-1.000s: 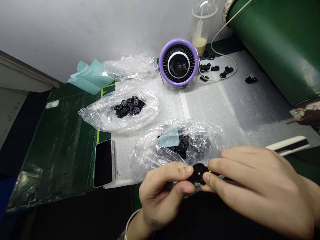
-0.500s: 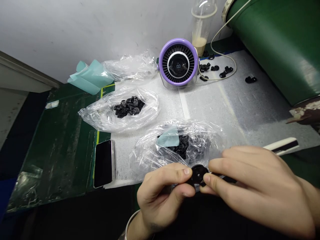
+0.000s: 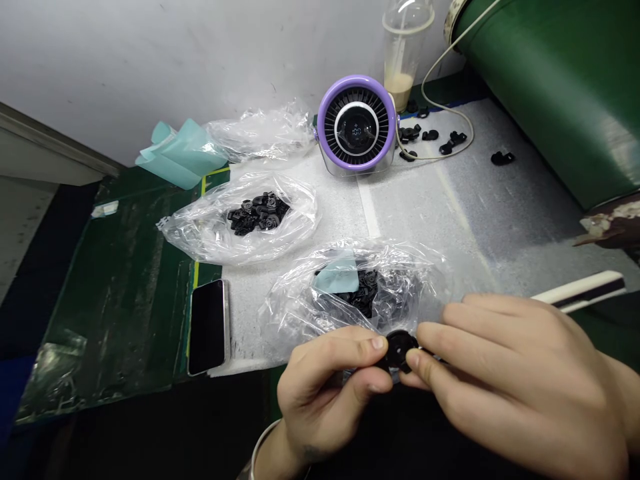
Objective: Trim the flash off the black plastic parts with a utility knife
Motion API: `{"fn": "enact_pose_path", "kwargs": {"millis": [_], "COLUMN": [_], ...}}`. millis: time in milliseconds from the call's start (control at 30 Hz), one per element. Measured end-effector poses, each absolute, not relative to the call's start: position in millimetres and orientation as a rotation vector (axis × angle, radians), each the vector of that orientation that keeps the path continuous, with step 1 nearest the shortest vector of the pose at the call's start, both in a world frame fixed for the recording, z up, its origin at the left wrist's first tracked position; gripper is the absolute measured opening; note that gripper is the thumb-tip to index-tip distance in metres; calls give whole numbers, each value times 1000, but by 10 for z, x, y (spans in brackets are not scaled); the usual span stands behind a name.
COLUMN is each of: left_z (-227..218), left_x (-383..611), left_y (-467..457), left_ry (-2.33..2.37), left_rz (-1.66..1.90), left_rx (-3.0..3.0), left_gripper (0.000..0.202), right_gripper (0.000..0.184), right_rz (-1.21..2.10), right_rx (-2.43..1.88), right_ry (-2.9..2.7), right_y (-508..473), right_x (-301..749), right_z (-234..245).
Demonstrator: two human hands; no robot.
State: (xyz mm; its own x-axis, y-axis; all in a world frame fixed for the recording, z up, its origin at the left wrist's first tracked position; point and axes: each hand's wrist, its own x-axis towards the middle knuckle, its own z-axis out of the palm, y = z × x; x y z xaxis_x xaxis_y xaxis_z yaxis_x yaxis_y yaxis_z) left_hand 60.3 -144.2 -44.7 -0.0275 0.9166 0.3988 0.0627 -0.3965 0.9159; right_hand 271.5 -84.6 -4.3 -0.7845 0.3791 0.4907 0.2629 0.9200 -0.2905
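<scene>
A small round black plastic part (image 3: 399, 348) is pinched between both my hands near the table's front edge. My left hand (image 3: 325, 393) grips its left side with thumb and forefinger closed. My right hand (image 3: 505, 387) closes on its right side and also carries a white and black tool (image 3: 580, 292) that sticks out to the right. Just behind the hands lies a clear plastic bag (image 3: 350, 287) holding several black parts and a teal slip.
A second bag of black parts (image 3: 245, 217) lies further back left. A phone (image 3: 207, 325) rests left of the hands. A purple fan (image 3: 357, 125), a drink cup (image 3: 404, 47), loose black parts (image 3: 430, 137) and a green drum (image 3: 560, 80) stand behind.
The tool's white end has swung slightly up and to the right. Both hands stay pinched on the black part, barely shifted.
</scene>
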Motion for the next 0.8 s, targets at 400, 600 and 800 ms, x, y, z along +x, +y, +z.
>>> {"fn": "enact_pose_path", "kwargs": {"millis": [400,600,800], "left_z": [-406,-397,-417], "left_x": [622,628,582], "left_y": [-1421,-1425,-1390], "left_ry": [995,1047,954], "left_rz": [1495,1483,1476], "left_rx": [1586,1539,1602], "left_gripper": [19,21,24], "right_gripper": [28,25,15], "right_rz": [399,534,776], "right_rx": [-513,-653,-608], "right_ry": [-2534,-2477,-2253], "right_y": [-789,-814,-775], "right_x": [2706,2708,2800], "right_z": [-25,-11,-32]}}
